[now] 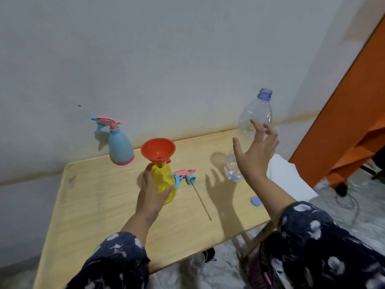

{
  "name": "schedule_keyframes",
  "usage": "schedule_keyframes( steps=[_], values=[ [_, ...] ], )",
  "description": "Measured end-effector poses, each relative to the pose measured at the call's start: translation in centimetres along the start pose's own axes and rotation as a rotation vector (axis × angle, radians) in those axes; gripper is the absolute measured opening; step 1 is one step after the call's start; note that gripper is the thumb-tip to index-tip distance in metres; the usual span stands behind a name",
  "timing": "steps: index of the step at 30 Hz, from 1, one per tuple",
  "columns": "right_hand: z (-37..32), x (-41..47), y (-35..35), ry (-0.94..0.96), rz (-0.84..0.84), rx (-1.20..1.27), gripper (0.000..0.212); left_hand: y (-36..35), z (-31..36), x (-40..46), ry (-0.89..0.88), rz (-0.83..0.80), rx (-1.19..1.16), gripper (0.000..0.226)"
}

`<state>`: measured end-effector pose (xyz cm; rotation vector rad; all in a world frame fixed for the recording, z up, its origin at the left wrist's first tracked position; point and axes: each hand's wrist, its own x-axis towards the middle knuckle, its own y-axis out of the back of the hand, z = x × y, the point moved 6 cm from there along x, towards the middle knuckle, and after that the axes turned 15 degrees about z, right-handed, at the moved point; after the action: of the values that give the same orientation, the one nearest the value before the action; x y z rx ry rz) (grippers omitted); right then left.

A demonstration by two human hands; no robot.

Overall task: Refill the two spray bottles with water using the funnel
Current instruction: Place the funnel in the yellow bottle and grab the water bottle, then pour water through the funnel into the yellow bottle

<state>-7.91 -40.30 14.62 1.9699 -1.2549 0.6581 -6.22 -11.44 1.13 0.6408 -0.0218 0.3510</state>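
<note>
So the thing that matters here: the clear water bottle (253, 130) stands upright on the far right of the table (104, 205), cap off, and it sits just past my right hand (255, 155), which is spread open with fingers splayed, not gripping anything. Looks nearly empty, just a bit of water at the bottom. My left hand (151, 191) is wrapped around the yellow spray bottle (163, 180) with the orange funnel (158, 150) seated in its neck. Right hand's clearly the nearer one for the grab. The blue spray bottle (119, 146) stands at the back left, head on.
</note>
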Motion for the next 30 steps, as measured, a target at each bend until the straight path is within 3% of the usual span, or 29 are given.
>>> schedule_keyframes(
  steps=[4, 12, 18, 22, 30],
  values=[
    [2.5, 2.6, -0.1, -0.04, -0.045, -0.049, 0.079, -0.3, 0.3, -0.9, 0.034, 0.016, 0.027, 0.088],
    [4.3, 4.1, -2.9, -0.05, -0.155, 0.241, 0.103, -0.7, 0.5, -1.6, 0.072, 0.102, 0.056, 0.083],
    [5.2, 5.0, -4.0, -0.044, -0.053, 0.302, 0.101, -1.2, 0.3, -1.3, 0.092, 0.123, 0.095, 0.087],
    [4.5, 5.1, -4.7, 0.031, -0.081, 0.365, 0.101, -1.3, 0.2, -1.3, 0.099, 0.13, 0.103, 0.089],
    [-1.9, 3.4, -5.6, 0.295, -0.54, 0.451, 0.106, -1.1, 1.1, -2.0, 0.12, 0.146, 0.102, 0.084]
  ],
)
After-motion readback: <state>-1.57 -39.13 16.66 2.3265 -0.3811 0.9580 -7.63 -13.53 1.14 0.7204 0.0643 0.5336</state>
